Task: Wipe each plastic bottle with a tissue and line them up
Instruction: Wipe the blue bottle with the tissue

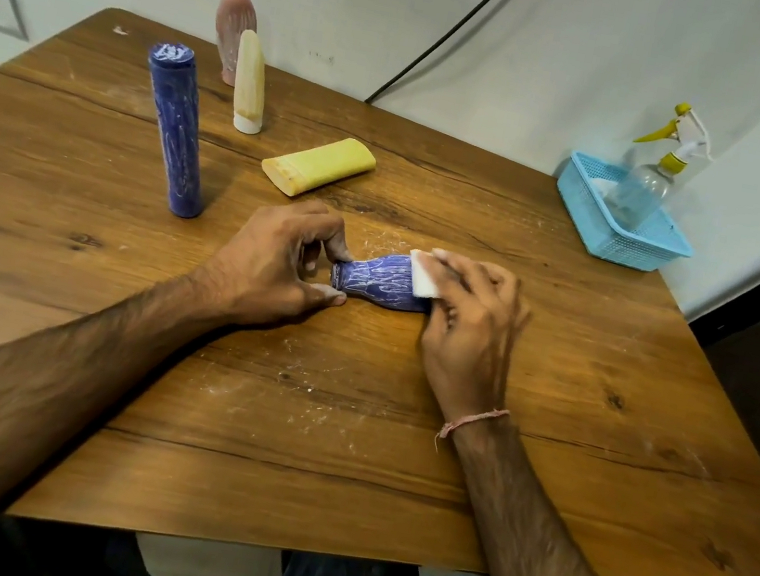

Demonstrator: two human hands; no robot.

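A small blue bottle (376,281) streaked with white marks lies on its side in the middle of the wooden table (338,458). My left hand (269,268) pinches its neck end between thumb and fingers. My right hand (471,319) presses a folded white tissue (421,279) onto the bottle's wider end. A tall blue bottle (175,129) stands upright at the left. A cream bottle (250,82) stands cap-down behind it, with a pink bottle (232,33) further back. A yellow bottle (318,166) lies flat.
A light blue plastic basket (632,230) at the table's right back corner holds a clear spray bottle (650,183) with a yellow trigger. A black cable (441,44) runs down the wall. White dust marks speckle the tabletop near me.
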